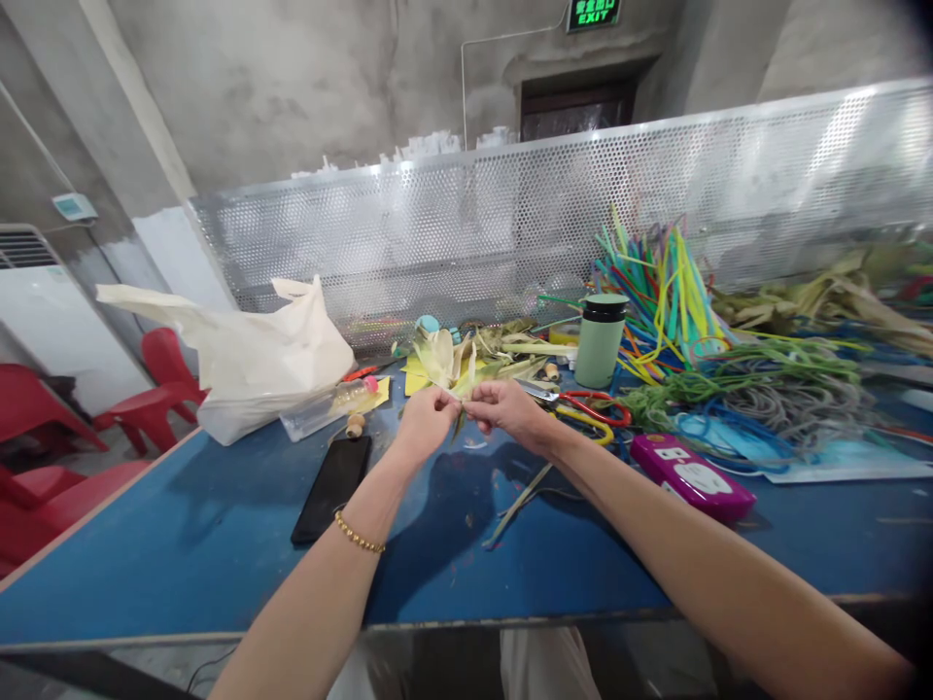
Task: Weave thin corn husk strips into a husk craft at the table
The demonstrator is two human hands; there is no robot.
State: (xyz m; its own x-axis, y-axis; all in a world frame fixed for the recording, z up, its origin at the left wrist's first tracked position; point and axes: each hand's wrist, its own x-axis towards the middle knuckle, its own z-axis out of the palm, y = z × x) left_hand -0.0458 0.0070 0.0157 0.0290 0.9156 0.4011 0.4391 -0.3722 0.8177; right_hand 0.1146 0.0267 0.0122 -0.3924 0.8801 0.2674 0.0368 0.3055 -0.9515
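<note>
Both hands meet over the middle of the blue table [240, 544]. My left hand [429, 420] pinches the base of a pale corn husk piece [439, 358], whose leaves fan out upward. From the right, my right hand [502, 406] has its fingers closed on the same base, almost touching the left fingertips. A greenish tip of husk hangs just below the fingers. Loose dried husks [510, 340] lie behind the hands. Red-handled scissors [602, 406] rest right beside my right hand.
A white plastic bag [273, 355], clear bottle [328, 408] and black phone [333, 486] lie left. Right are a green tumbler [600, 345], colourful strips [667, 301], a purple box [692, 476] and tangled green cords [758, 374]. A perforated metal panel [408, 233] stands behind.
</note>
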